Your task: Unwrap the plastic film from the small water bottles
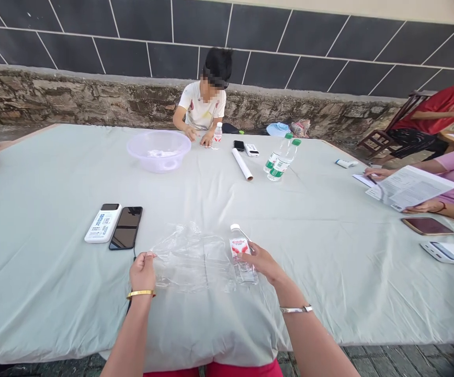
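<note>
A clear plastic sheet (195, 259) lies spread and wrinkled on the cloth-covered table in front of me. My left hand (143, 269) pinches its left edge, fingers closed. At the sheet's right side, a small clear water bottle (239, 248) with a white cap and a red-and-white label rests on the table. My right hand (261, 261) has its fingers and thumb around the bottle's right side. A thin pale stick-like thing (246, 234) shows by the bottle's neck, near my right fingers; I cannot make out what it is.
Left of the sheet lie a black phone (126, 228) and a white power bank (103, 223). Across the table are a purple basin (159, 162), a white roll (242, 164) and two green-capped bottles (280, 170). A person sits opposite; another on the right holds papers (411, 186).
</note>
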Available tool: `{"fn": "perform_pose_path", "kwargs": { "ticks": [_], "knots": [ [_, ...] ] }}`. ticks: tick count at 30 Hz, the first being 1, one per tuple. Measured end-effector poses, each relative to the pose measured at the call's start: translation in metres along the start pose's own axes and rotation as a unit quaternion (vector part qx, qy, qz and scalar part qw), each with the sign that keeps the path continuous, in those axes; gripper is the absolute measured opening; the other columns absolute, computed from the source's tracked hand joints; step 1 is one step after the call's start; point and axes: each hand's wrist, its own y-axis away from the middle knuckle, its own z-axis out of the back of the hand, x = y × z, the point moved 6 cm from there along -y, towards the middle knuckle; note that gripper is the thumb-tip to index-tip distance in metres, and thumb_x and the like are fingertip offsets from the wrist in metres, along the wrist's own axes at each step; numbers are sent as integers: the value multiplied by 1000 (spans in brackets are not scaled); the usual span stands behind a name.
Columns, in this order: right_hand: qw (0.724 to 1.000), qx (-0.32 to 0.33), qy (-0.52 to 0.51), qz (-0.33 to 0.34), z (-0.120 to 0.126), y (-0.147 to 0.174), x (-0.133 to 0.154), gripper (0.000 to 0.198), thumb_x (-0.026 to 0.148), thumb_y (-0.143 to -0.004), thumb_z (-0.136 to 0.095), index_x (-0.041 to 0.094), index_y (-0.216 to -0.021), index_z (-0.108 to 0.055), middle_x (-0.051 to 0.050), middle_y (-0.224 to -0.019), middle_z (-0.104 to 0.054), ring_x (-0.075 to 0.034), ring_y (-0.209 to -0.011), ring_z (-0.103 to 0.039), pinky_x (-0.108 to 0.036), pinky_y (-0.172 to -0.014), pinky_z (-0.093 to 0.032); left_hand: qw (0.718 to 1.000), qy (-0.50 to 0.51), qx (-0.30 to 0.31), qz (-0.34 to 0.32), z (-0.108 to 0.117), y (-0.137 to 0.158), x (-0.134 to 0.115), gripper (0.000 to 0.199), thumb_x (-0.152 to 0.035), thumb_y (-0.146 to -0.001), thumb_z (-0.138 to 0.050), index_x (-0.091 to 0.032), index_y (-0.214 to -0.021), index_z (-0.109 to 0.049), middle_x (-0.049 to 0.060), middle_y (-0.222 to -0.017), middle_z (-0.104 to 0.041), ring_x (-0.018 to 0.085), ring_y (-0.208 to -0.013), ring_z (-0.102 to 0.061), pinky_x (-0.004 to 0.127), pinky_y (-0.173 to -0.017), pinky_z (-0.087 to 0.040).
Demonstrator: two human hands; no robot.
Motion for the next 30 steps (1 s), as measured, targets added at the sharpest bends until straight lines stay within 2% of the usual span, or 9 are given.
{"fn": "perform_pose_path", "kwargs": {
  "ticks": [3,6,9,14,20,24,27,29,30],
  "knots": [
    [988,-3,-144,50,-8,-12,9,59,43,-64,-70,19,-115,-54,-6,-98,-68,-21,-85,-63,-30,-69,-47,999,-33,4,-31,-3,3,-4,30,-46,-76,-46,-21,-69,-60,-5,-46,-45,15,-44,-44,25,-44,-34],
    [970,-81,-195,123,-7,-32,27,54,39,-60,-72,17,-107,-56,-8,-106,-66,-22,-96,-61,-32,-78,-47,998,-47,12,-44,-6,9,-11,29,-46,-76,-47,-21,-69,-60,-4,-47,-46,15,-46,-45,25,-45,-34],
    [956,-167,-174,167,-5,-53,40,56,36,-59,-71,17,-108,-52,-9,-114,-63,-22,-104,-58,-33,-88,-45,997,-45,17,-57,-8,14,-20,28,-46,-75,-49,-21,-68,-61,-3,-49,-50,16,-50,-47,25,-47,-34],
    [936,-280,-70,201,-1,-79,44,69,40,-60,-68,17,-120,-41,-11,-121,-58,-20,-109,-56,-33,-93,-42,996,-39,22,-80,-11,23,-36,28,-46,-72,-51,-21,-64,-61,-1,-55,-54,16,-53,-47,25,-52,-36],
    [927,-311,7,210,0,-92,49,67,43,-67,-61,16,-124,-37,-11,-121,-57,-21,-107,-55,-33,-91,-42,996,-47,37,-58,-15,27,-33,29,-46,-75,-50,-21,-66,-59,-5,-46,-37,13,-46,-38,24,-46,-31],
    [930,-312,61,186,0,-84,53,70,44,-71,-59,16,-129,-33,-13,-125,-53,-22,-111,-52,-35,-92,-41,995,-53,65,-62,-22,30,-31,31,-48,-77,-49,-21,-66,-59,-6,-45,-35,12,-44,-34,23,-44,-29],
    [914,-351,112,173,2,-53,58,76,47,-73,-59,12,-135,-31,-18,-136,-42,-28,-125,-41,-42,-100,-36,990,-56,87,-92,-23,33,-41,32,-49,-77,-51,-19,-68,-61,-6,-47,-36,11,-45,-34,23,-46,-30],
    [909,-342,126,204,-4,-26,68,66,48,-80,-53,15,-134,-38,-18,-138,-41,-28,-128,-38,-44,-104,-31,988,-53,113,-90,-22,36,-48,33,-50,-76,-52,-19,-70,-62,-6,-46,-34,10,-44,-31,23,-45,-27],
    [915,-296,129,242,-12,-15,77,59,48,-83,-50,17,-132,-42,-16,-136,-44,-27,-128,-39,-44,-105,-30,986,-48,136,-80,-22,38,-52,34,-51,-75,-53,-19,-70,-63,-6,-45,-32,10,-42,-30,23,-43,-26]
  ]
}}
